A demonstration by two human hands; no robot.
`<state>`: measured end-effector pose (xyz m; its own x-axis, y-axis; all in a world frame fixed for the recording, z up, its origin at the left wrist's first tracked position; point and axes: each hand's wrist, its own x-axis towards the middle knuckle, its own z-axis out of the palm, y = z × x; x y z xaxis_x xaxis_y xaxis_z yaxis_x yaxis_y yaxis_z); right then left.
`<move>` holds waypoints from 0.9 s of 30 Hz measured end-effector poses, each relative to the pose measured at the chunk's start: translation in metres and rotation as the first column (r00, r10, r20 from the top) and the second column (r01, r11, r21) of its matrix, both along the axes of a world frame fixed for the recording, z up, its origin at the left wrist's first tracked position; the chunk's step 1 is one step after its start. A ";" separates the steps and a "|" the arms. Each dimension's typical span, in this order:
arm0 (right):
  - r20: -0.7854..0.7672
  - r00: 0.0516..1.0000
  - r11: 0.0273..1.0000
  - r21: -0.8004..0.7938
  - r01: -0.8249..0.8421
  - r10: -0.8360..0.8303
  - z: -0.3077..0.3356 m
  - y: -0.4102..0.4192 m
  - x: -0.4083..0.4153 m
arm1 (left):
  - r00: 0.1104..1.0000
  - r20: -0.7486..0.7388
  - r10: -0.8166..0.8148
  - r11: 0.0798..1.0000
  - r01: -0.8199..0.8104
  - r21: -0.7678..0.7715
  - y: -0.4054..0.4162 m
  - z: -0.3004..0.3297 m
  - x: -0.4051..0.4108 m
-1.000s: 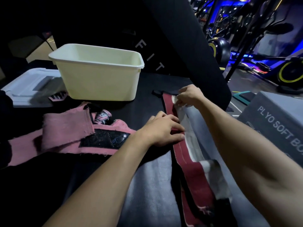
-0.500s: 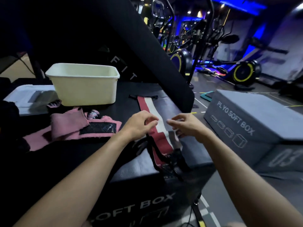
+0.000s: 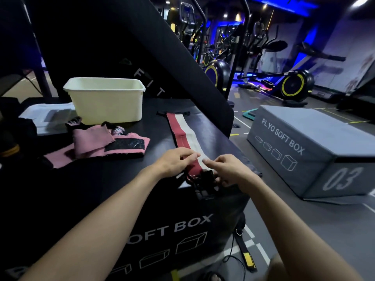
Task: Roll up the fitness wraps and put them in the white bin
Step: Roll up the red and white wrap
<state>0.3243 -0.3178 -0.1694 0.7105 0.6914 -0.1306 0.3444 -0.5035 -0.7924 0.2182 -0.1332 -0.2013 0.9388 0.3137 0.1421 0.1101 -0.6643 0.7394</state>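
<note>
Both hands [image 3: 199, 168] (fingers curled) pinch red-and-white wrap [image 3: 185, 132] near end.

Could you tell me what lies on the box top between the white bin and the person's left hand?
In the head view, only bare black box top lies between the white bin and the left hand; the pink wrap sits off to the left.

Dim blue-lit gym, grey floor [image 3: 334, 230]

Dim overall, lit by blue strips and small ceiling spots far behind (the near left sinks into black), with wide-angle bending at the edges.
</note>
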 end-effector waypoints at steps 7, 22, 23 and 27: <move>-0.062 0.998 0.998 0.060 0.004 -0.001 -0.012 -0.023 -0.015 | 0.997 -0.071 -0.031 0.971 0.047 0.233 -0.002 -0.006 -0.007; -0.159 0.986 0.920 0.393 0.010 0.057 -0.052 -0.028 -0.059 | 0.994 -0.110 -0.015 0.907 0.059 0.417 -0.011 -0.020 -0.013; -0.185 0.980 0.908 0.418 0.011 0.073 -0.051 -0.029 -0.060 | 0.999 -0.032 -0.017 0.932 0.027 0.361 -0.013 -0.018 -0.017; -0.202 0.978 0.905 0.423 0.032 0.060 -0.055 -0.029 -0.060 | 0.920 0.391 0.006 0.962 -0.112 0.248 -0.032 -0.013 -0.050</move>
<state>0.2646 -0.3471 -0.2248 0.6898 0.7232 0.0342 0.1559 -0.1022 -0.9825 0.1682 -0.1651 -0.2148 0.7757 0.2692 0.5708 -0.1016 -0.8394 0.5340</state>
